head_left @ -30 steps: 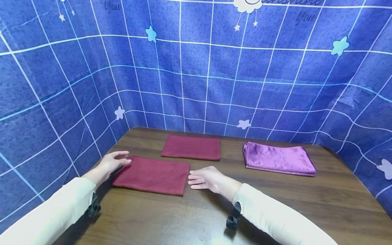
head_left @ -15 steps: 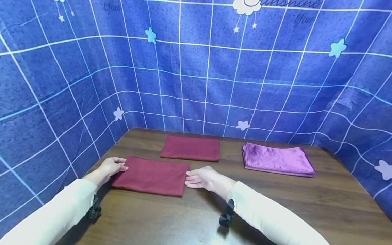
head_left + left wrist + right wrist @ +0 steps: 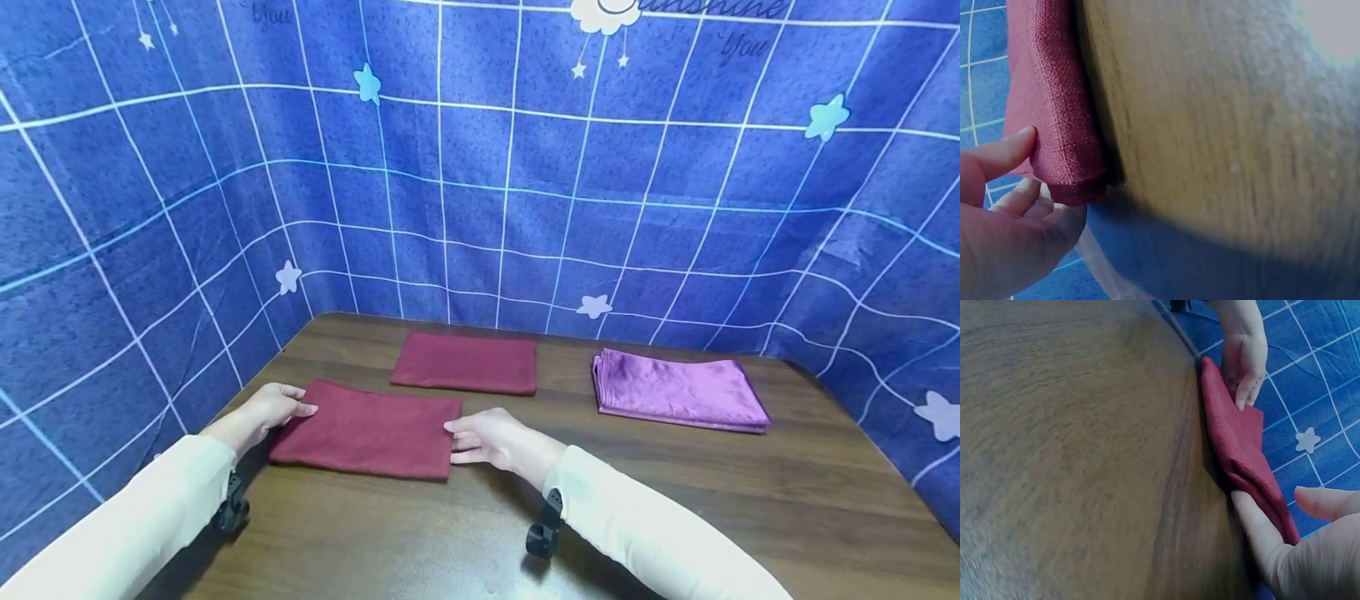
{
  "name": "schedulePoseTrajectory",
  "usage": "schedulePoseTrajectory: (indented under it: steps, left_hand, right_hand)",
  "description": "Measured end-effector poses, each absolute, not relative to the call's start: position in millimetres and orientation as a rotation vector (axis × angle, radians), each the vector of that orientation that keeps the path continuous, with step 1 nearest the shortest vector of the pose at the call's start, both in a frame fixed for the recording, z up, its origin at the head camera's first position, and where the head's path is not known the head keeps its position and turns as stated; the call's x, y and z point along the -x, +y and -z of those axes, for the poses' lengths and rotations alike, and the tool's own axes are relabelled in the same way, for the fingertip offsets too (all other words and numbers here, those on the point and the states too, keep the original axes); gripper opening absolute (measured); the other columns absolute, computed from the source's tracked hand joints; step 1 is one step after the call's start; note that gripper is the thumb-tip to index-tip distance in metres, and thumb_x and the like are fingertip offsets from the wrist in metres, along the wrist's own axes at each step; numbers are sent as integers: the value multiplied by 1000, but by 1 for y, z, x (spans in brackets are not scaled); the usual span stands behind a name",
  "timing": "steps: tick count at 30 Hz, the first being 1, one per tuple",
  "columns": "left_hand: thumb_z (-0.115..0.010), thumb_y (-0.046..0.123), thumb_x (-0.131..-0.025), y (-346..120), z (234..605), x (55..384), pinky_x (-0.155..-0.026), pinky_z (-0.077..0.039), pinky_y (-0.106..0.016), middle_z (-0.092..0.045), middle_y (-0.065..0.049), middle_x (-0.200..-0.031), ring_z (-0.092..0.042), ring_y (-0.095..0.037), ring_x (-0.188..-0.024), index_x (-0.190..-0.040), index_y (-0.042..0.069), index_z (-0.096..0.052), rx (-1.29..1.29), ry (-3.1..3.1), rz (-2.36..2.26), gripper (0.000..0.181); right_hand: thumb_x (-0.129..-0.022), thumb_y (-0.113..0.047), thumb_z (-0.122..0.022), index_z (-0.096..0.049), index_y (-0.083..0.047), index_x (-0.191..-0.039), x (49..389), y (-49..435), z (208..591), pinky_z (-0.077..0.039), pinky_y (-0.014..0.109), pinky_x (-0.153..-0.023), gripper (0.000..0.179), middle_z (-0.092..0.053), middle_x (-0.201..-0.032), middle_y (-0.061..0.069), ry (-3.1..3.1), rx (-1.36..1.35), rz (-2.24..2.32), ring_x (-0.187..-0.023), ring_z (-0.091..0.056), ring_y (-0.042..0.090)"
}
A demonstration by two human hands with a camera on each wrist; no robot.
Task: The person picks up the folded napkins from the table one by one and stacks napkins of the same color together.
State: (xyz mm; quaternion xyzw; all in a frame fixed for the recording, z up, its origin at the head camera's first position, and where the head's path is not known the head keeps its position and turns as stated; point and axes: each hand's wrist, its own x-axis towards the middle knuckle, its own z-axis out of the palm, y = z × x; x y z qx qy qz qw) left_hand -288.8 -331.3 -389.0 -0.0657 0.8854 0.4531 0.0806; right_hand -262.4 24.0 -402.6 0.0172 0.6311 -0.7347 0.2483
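Observation:
A folded dark red cloth (image 3: 375,429) lies at the left of the table, its layered front edge showing as a thick roll in the left wrist view. My left hand (image 3: 273,407) pinches its left end, the thumb (image 3: 1013,150) on top and the other fingers partly hidden underneath. At the opposite end is my right hand (image 3: 487,440), with its fingers fairly straight and some tucked at the cloth's edge. In the right wrist view, a finger (image 3: 1257,525) touches the cloth's underside, while the thumb (image 3: 1322,501) stands apart above it.
Behind lies a second folded dark red cloth (image 3: 465,363). A folded shiny purple cloth (image 3: 682,390) is at the back right of the brown wooden table (image 3: 637,467). A blue gridded curtain (image 3: 480,208) with stars surrounds the table's back and sides.
My left hand has closed onto the cloth's left end. My right hand has shifted left, bringing its fingers from beside the right edge to under it and its thumb over it.

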Motion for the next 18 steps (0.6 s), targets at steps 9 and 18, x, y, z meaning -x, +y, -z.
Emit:
schedulePoseTrajectory:
  steps: [9,18]
  left_hand:
    - [-61,9,-91,-329,391,290,-56,-44,-20,-51,10,-65,-47,-2,-57,-128,-21,-37,131,2499,-1471,53]
    - [-57,19,-95,-335,390,290,-75,-53,-31,-60,-14,-102,-55,-13,-88,-140,-19,-25,140,2467,-1396,66]
  right_hand:
    - [-89,1,-64,-15,15,-146,260,17,404,-51,53,-96,77,-47,-139,31,1730,-51,1987,-128,-48,42]
    - [-89,2,-64,-14,13,-147,261,16,405,-53,48,-95,78,-49,-136,30,1707,-44,1997,-122,-55,37]
